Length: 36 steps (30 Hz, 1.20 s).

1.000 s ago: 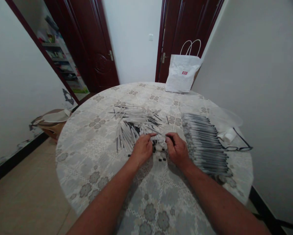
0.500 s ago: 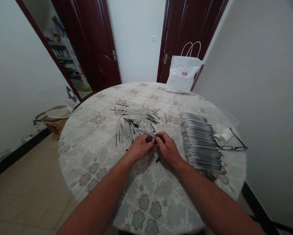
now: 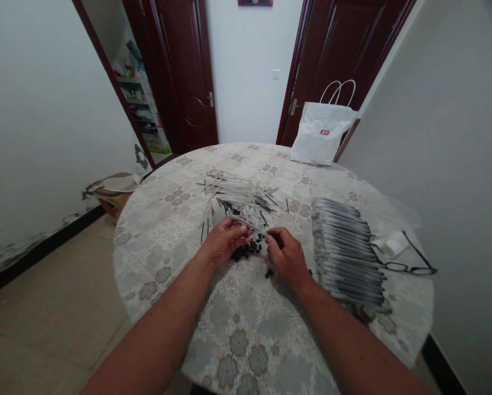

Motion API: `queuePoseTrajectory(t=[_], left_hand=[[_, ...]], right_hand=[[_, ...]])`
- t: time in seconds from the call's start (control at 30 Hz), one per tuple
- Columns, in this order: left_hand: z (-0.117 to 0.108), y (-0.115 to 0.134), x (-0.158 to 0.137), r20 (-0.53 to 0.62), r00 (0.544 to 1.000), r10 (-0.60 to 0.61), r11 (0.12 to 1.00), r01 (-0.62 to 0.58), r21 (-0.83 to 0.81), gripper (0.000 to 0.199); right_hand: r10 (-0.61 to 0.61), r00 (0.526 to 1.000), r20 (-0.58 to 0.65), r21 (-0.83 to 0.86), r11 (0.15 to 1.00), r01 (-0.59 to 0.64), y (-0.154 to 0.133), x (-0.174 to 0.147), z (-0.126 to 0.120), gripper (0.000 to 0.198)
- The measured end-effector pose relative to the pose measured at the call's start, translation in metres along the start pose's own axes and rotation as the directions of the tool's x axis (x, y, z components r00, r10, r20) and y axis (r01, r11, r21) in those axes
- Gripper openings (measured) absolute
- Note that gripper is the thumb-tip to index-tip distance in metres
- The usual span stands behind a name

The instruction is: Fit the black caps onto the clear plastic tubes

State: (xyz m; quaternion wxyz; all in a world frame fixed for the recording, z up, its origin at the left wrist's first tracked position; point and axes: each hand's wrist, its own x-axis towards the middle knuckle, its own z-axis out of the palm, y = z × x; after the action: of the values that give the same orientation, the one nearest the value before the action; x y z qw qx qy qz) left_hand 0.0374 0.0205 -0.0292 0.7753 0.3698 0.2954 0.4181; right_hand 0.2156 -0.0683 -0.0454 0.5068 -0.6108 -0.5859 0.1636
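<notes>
A slim, pale pen [image 3: 249, 223] spans the gap between my two hands above the table. My left hand [image 3: 225, 238] has its fingers closed around the left part of the pen. At the other end my right hand [image 3: 284, 252] pinches the tip between thumb and forefinger; whether a small part is also in that pinch I cannot make out. Below and between the hands lie several small black caps [image 3: 254, 247], partly covered by my left hand. Just beyond is a loose heap of clear pen barrels and dark refills [image 3: 241, 192].
To the right, a neat stack of pens [image 3: 346, 249] lies side by side. Past it are eyeglasses [image 3: 408, 269] and a small white container [image 3: 395, 244]. A white paper bag [image 3: 323, 134] stands at the back of the round table, covered with a patterned tablecloth [image 3: 229, 323].
My hands have moved apart, and the black caps beneath them have come into sight. The pen stays between them. The whole view has shifted, with the scene now further right.
</notes>
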Motion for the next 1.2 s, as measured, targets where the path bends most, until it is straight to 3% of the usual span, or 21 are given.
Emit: queuePoseTrajectory(t=[0.17,0.3,0.6,0.87,0.97,1.07,1.13,1.2], left_hand=[[-0.009,0.010,0.006,-0.177,0.978,0.108,0.979,-0.135,-0.152,0.029],[-0.013,0.011,0.010,-0.239,0.958,0.160,0.964,-0.204,-0.171,0.028],[-0.008,0.007,0.010,-0.223,0.963,0.151,0.975,-0.183,-0.127,0.029],[-0.006,0.001,0.011,-0.243,0.959,0.148,0.977,-0.180,-0.117,0.029],[-0.004,-0.001,0.011,-0.245,0.956,0.161,0.974,-0.195,-0.118,0.028],[0.000,0.000,0.011,-0.258,0.950,0.176,0.973,-0.207,-0.101,0.025],[0.002,0.001,0.011,-0.284,0.938,0.199,0.970,-0.230,-0.081,0.025],[0.002,0.002,0.012,-0.278,0.935,0.219,0.967,-0.246,-0.068,0.026]], right_hand=[[-0.003,1.000,-0.025,-0.018,1.000,0.002,-0.001,0.000,-0.003,0.021],[-0.019,0.999,-0.043,-0.038,0.999,0.017,-0.002,-0.001,-0.003,0.021],[-0.072,0.997,-0.041,-0.106,0.992,0.067,0.000,-0.001,-0.002,0.020],[-0.288,0.957,0.022,-0.169,0.943,0.288,-0.003,0.001,-0.003,0.023],[-0.188,0.982,0.004,-0.118,0.975,0.187,-0.009,0.001,-0.004,0.023],[0.081,0.996,0.032,0.067,0.994,-0.083,-0.014,0.001,0.000,0.023],[0.282,0.950,0.136,0.285,0.907,-0.310,-0.015,0.002,0.005,0.024],[0.400,0.879,0.258,0.476,0.740,-0.476,-0.015,0.006,0.009,0.024]])
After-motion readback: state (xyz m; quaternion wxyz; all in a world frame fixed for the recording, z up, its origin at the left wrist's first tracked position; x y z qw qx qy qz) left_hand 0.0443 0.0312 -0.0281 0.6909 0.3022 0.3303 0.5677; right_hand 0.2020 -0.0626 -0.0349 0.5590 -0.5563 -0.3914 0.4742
